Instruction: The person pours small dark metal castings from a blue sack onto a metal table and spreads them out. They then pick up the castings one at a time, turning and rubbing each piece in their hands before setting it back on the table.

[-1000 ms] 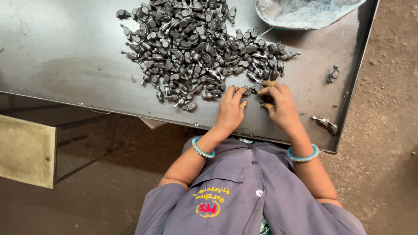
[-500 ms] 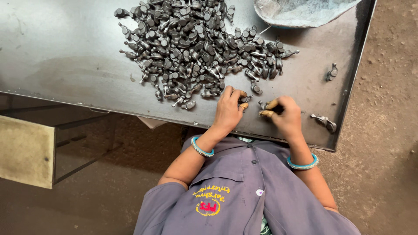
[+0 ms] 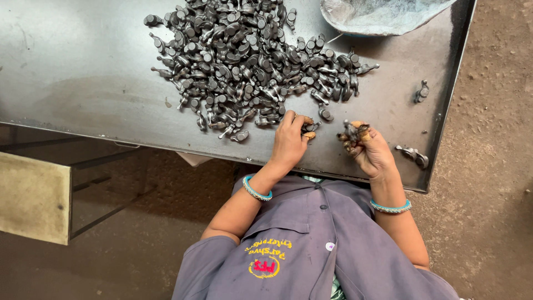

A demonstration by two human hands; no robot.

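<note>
A big pile of small dark metal parts (image 3: 250, 61) lies on a grey steel table (image 3: 83, 78). My left hand (image 3: 288, 141) rests at the pile's near edge, and its tan-tipped fingers pinch one small metal part (image 3: 308, 127) against the table. Just right of the pile, my right hand (image 3: 369, 150) is raised a little above the table with its fingers closed on another dark metal part (image 3: 351, 130). Both wrists wear turquoise bangles. My grey shirt fills the bottom of the view.
A grey sack-like bowl (image 3: 377, 14) sits at the table's far right. Two loose parts lie apart, one near the right edge (image 3: 422, 91) and one at the near right corner (image 3: 413, 155). A tan bench (image 3: 33, 197) stands lower left on the dirt floor (image 3: 499, 139).
My right hand has drawn back from the pile's edge toward me and to the right, carrying a part. My left hand has stayed at the pile's near edge.
</note>
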